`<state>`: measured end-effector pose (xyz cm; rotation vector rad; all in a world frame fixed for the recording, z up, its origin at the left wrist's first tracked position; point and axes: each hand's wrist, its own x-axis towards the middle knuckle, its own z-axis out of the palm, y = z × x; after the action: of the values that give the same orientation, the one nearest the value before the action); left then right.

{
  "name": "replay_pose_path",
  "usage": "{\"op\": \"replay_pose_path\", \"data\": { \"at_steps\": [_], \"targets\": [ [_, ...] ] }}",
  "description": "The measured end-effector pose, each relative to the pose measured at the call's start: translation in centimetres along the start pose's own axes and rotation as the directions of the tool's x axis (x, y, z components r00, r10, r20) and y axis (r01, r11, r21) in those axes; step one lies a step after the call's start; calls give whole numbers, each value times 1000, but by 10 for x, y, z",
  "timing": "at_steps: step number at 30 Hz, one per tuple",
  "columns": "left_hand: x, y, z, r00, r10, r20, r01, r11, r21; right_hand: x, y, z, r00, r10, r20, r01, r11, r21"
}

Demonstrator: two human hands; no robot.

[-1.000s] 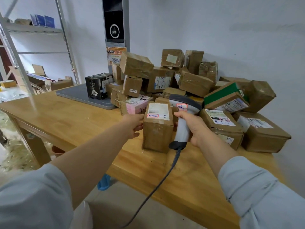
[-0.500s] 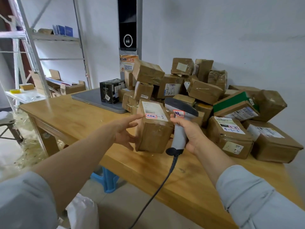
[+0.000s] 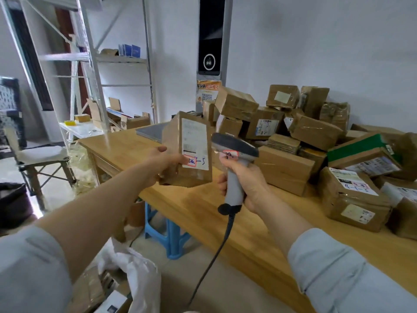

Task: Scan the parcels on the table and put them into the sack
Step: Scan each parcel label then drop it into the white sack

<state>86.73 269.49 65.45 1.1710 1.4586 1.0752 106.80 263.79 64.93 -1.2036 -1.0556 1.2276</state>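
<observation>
even, soft indoor light; slight motion blur, wide-angle bending at edges.

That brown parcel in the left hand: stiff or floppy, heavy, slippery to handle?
Probably light: the left hand alone holds the parcel up off the table by one side. Likely stiff: its cardboard faces and edges look flat, with no sag. Possibly a little slick: brown tape seems to cover it, so a firm hold seems wise.

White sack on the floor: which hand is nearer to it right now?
Left. The left hand, holding the parcel, is above the sack at the table edge; the right hand grips the scanner farther right over the table.
</observation>
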Motion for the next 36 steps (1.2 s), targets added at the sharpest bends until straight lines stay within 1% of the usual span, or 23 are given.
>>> {"op": "replay_pose_path", "data": {
  "at_steps": [1,3,8,13,15,22,30,36],
  "targets": [
    [-1,-2,-8,998,19,-56,-18,1000,6,-2,-1,7,1000,-2,19,2,1000,-9],
    [-1,-6,-23,991,58,-119,-56,998,19,-5,-1,21,999,-2,42,3,1000,-17],
    [-5,-15,-57,974,93,-204,-78,994,80,-9,-3,46,994,39,98,-38,999,-12],
    [-4,-20,-82,950,95,-299,-72,994,87,-13,-4,61,987,40,154,-37,999,-18],
    [-2,-24,-90,940,103,-324,-68,991,118,-15,-6,65,985,32,169,-32,999,-3],
    [1,-34,-107,929,84,-360,-26,986,164,-19,-9,75,979,-1,204,2,1000,-6],
    [0,-41,-119,913,78,-401,-8,985,174,-23,-6,89,968,28,250,-26,1000,-12],
    [-6,-55,-134,917,25,-398,32,990,137,-19,6,106,960,52,276,-54,999,-1]
  ]
}}
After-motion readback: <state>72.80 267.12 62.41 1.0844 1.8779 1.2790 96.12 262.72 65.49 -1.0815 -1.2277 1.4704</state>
